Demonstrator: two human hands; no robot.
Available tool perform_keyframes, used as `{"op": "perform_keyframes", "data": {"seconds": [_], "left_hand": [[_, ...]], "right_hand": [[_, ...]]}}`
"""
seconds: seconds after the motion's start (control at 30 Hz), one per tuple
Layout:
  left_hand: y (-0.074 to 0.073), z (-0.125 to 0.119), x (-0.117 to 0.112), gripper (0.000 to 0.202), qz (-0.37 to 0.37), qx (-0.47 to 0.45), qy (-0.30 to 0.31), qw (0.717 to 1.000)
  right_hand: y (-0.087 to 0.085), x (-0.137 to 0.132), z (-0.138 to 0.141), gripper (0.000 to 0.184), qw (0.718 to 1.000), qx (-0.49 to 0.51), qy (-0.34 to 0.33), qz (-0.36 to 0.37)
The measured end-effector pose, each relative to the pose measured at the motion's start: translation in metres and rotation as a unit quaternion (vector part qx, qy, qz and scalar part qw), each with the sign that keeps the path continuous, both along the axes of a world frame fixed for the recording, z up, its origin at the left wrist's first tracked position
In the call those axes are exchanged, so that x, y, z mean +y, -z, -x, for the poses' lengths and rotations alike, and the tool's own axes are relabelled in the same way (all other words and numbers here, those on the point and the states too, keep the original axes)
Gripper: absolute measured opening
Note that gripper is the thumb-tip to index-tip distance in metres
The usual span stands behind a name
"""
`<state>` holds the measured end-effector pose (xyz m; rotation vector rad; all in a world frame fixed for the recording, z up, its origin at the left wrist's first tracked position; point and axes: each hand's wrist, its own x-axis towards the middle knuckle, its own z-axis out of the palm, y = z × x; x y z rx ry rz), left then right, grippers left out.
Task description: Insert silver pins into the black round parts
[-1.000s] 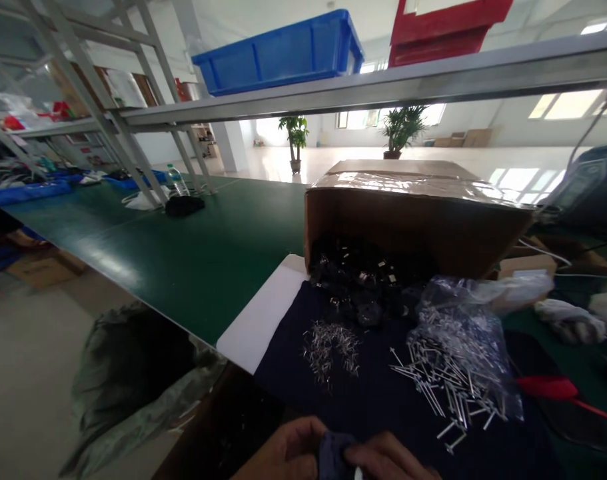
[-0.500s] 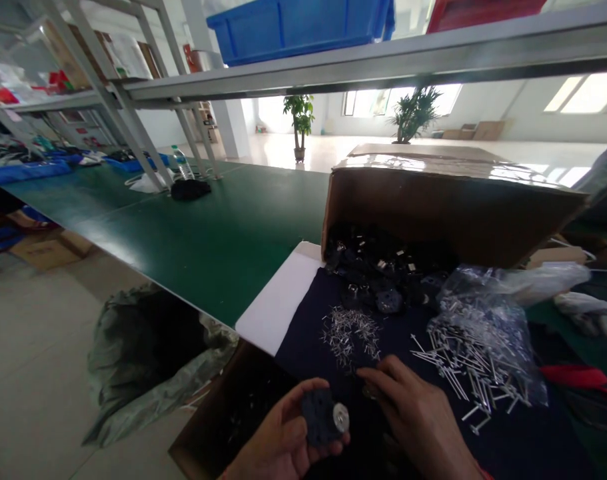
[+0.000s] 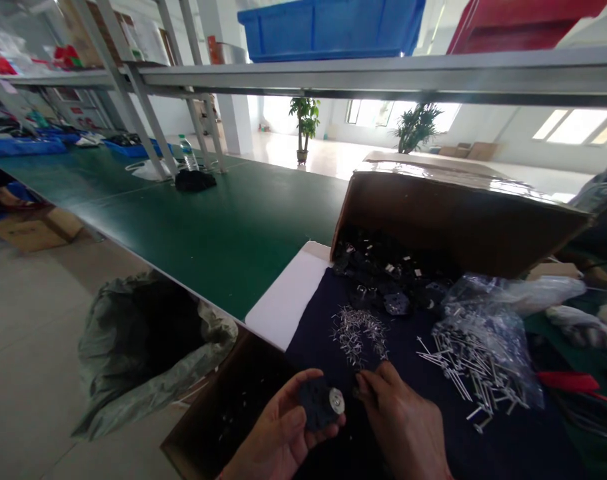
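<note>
Left hand closed around a dark round part with a silver centre disc, held just above the near edge of the tabletop. Right hand pinches fingertips together just beside it; what they hold cannot be told. Small metal pins lie on the dark cloth just beyond.

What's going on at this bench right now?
A person is working at a green bench. The left hand holds a black part with a metal disc on its face. The right hand has its fingertips pinched close beside that part, near a heap of short pins on a dark cloth; whether it holds a pin is unclear. Behind, a box on its side spills more black parts, and a bag of longer pins lies to the right.
</note>
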<state>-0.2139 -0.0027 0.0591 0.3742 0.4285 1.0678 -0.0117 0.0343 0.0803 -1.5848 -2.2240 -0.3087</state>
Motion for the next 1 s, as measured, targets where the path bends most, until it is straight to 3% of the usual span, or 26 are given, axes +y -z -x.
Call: {"op": "perform_keyframes", "data": {"seconds": [0.23, 0.6, 0.87, 1.0], "left_hand": [[0.003, -0.002, 0.002, 0.052, 0.007, 0.007, -0.002, 1.000], [-0.003, -0.009, 0.005, 0.054, 0.023, 0.016, -0.003, 1.000], [-0.002, -0.010, 0.005, 0.050, 0.022, 0.027, -0.005, 0.999], [0.001, -0.015, 0.005, 0.045, 0.020, 0.028, 0.003, 0.999]], "right_hand": [[0.000, -0.001, 0.012, 0.031, 0.997, -0.033, 0.075, 0.013], [0.000, 0.003, 0.011, 0.021, 0.994, -0.019, 0.094, 0.043], [0.009, -0.007, -0.008, 0.033, 0.999, -0.008, 0.041, 0.019], [0.007, -0.011, -0.025, 0.032, 0.995, 0.100, -0.006, 0.025]]}}
